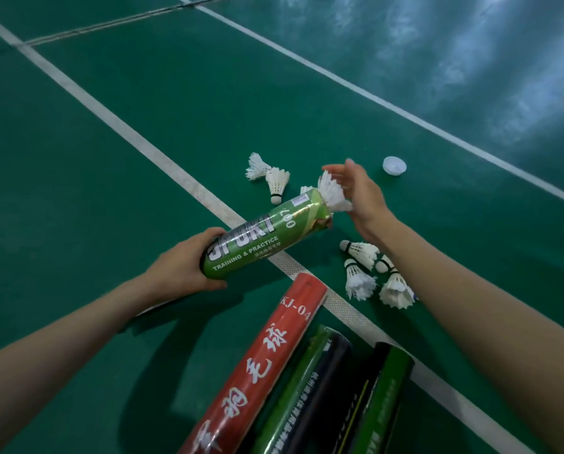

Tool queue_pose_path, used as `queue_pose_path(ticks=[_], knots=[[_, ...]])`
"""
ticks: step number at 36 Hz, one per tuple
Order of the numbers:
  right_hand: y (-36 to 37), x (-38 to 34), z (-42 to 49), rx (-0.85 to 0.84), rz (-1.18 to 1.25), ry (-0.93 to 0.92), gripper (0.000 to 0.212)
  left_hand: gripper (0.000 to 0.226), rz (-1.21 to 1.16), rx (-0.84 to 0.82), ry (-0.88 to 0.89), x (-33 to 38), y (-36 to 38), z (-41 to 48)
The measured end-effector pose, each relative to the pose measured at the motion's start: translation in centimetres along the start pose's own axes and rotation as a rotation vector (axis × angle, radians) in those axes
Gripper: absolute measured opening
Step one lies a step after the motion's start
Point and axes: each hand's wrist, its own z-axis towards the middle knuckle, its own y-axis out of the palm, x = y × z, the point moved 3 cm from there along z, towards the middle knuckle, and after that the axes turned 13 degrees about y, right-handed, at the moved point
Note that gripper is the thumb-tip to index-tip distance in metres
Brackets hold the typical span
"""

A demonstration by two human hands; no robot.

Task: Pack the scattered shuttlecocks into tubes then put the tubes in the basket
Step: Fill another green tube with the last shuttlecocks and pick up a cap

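My left hand [184,265] grips the near end of a green tube [267,232] marked SPORT, held tilted above the court floor. A white shuttlecock [333,193] sticks out of the tube's far mouth, feathers outward. My right hand [359,194] is at those feathers with straight fingers touching them. Two loose shuttlecocks [269,176] lie on the floor beyond the tube. Three more shuttlecocks [372,273] lie to the right, partly behind my right forearm.
A red tube [267,358], a dark green and black tube [310,391] and another green tube [385,404] lie side by side near me. A round white cap [394,165] sits on the floor at the right. White court lines cross the green floor.
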Motion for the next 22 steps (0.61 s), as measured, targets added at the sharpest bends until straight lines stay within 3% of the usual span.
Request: queue_pose_path(ticks=[5,9,13,18,20,22], knots=[[-0.1,1.5,-1.7,-0.108,-0.052,0.046,0.066,0.081,0.069,-0.071,0.016,1.7,0.5,0.7],[0.4,2.8,-3.2,-0.118,-0.041,0.076,0.053,0.077,0.058,-0.122,0.044,2.9,1.6,1.4],[0.7,4.2,-4.0,-0.133,-0.124,0.084,0.047,0.088,0.004,-0.112,0.048,3.8,2.5,1.7],[-0.3,7.0,-3.6,-0.232,-0.184,0.186,0.067,0.098,0.119,-0.145,0.010,3.6,3.4,1.4],[-1.5,7.3,-3.1,-0.164,-0.284,0.146,0.064,0.091,0.151,-0.139,-0.012,3.4,3.7,1.6],[-3.6,7.8,-2.0,0.023,-0.436,0.140,0.058,0.087,0.183,-0.135,-0.026,3.4,3.8,2.0]])
